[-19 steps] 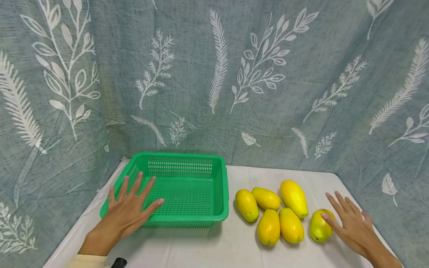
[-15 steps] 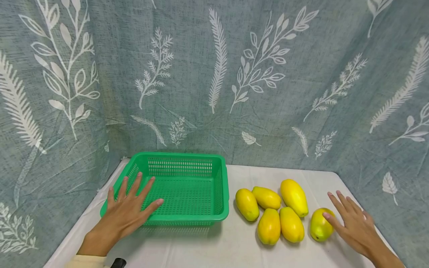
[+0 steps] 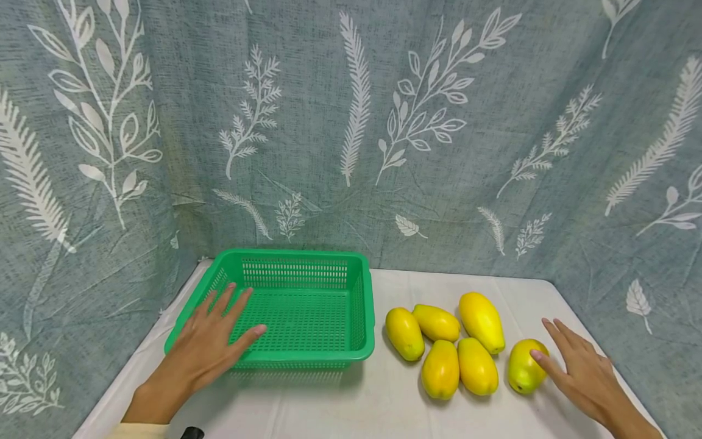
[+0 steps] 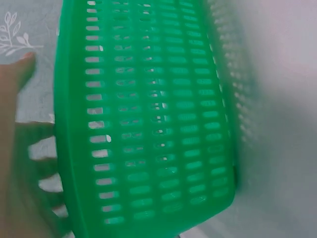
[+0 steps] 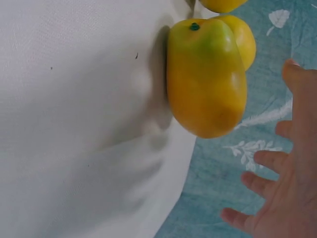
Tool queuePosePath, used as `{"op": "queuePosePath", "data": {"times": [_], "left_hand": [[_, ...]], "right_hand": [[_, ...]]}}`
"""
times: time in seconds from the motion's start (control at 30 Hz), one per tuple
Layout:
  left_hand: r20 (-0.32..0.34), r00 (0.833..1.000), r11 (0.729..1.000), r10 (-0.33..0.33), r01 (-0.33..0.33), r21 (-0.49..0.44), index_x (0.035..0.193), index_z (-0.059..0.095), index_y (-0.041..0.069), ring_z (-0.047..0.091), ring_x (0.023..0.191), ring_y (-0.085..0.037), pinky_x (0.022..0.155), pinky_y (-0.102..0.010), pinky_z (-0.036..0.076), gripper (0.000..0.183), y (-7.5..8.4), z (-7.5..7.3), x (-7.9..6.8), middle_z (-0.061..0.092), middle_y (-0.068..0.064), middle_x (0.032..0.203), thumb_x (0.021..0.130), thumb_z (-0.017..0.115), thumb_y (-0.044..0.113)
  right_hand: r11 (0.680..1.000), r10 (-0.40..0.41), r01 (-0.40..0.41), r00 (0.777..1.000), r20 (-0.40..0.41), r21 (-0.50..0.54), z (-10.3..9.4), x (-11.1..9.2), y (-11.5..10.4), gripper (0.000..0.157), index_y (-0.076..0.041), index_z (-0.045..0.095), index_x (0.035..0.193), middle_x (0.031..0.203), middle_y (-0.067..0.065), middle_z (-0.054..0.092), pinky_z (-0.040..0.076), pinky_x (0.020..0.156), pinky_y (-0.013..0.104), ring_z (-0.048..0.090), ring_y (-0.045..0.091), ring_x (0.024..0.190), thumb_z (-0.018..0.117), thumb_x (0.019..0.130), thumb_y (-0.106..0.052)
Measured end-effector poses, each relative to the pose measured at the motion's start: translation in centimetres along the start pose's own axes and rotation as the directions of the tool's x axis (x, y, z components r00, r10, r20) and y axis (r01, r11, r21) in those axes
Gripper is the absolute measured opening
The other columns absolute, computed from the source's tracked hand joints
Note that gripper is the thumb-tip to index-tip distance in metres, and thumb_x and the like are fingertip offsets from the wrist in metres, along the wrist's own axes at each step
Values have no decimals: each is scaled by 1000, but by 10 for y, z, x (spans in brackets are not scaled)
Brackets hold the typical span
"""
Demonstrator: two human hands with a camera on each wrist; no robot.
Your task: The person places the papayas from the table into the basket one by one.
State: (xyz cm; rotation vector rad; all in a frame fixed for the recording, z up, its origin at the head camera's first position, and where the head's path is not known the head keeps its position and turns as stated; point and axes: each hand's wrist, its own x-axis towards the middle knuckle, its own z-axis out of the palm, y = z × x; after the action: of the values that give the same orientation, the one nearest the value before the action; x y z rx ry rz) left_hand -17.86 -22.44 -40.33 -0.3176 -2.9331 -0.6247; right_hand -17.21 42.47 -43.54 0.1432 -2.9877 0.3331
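In the head view my left hand (image 3: pixel 205 344) is held over the front left part of a green plastic basket (image 3: pixel 301 356), fingers extended and thumb out to the right. The left wrist view shows the basket's slotted wall (image 4: pixel 148 124) close up, with the fingers beyond its rim. My right hand (image 3: pixel 587 375) hovers at the right beside a yellow-green papaya (image 3: pixel 525 371); its thumb overlaps the fruit in the head view. In the right wrist view that papaya (image 5: pixel 205 84) lies on the cloth, apart from the straight fingers (image 5: pixel 257 183). Neither hand holds anything.
Several more yellow papayas (image 3: pixel 479 320) lie grouped between the basket and the right-hand fruit. A white cloth (image 3: pixel 323 414) covers the table. Patterned blue-grey curtains (image 3: pixel 318 152) enclose the back and both sides.
My right hand has shifted slightly right and its fingers lie closer together. The left hand has tilted a little over the basket. The basket and papayas stay in place.
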Motion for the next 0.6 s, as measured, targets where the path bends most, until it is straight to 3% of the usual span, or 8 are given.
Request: {"op": "queuePosePath", "data": {"times": [0.17,0.3,0.43,0.6], "left_hand": [[-115,993,994,19,-31,-105,169,31,14,30,152,-57,110,-79,31,80,-3,-6,-3,32,-25,170,107,59,55],[-227,974,986,-1,-36,-161,168,34,14,39,145,-57,104,-79,36,77,-9,-8,-8,41,-26,163,105,66,47],[-317,948,978,-23,-45,-205,166,37,10,39,142,-58,108,-80,29,77,-18,-8,-12,44,-28,158,103,71,40],[-365,929,966,-59,-39,-256,164,38,5,34,141,-60,108,-82,21,79,-30,-4,-15,40,-28,160,101,73,37]], "right_hand": [[999,34,-35,999,35,21,3,3,-2,86,0,24,167,161,40,31,31,98,88,35,65,138,51,108,-57],[997,38,-40,998,42,62,5,3,-5,87,0,23,167,161,41,31,31,99,87,34,65,139,52,108,-57],[995,36,-40,998,52,88,7,4,-7,87,2,23,166,160,42,32,32,100,86,34,66,138,52,108,-56],[994,45,-51,997,63,96,6,8,-7,87,6,24,164,159,43,32,33,101,85,36,66,137,51,109,-55]]}}
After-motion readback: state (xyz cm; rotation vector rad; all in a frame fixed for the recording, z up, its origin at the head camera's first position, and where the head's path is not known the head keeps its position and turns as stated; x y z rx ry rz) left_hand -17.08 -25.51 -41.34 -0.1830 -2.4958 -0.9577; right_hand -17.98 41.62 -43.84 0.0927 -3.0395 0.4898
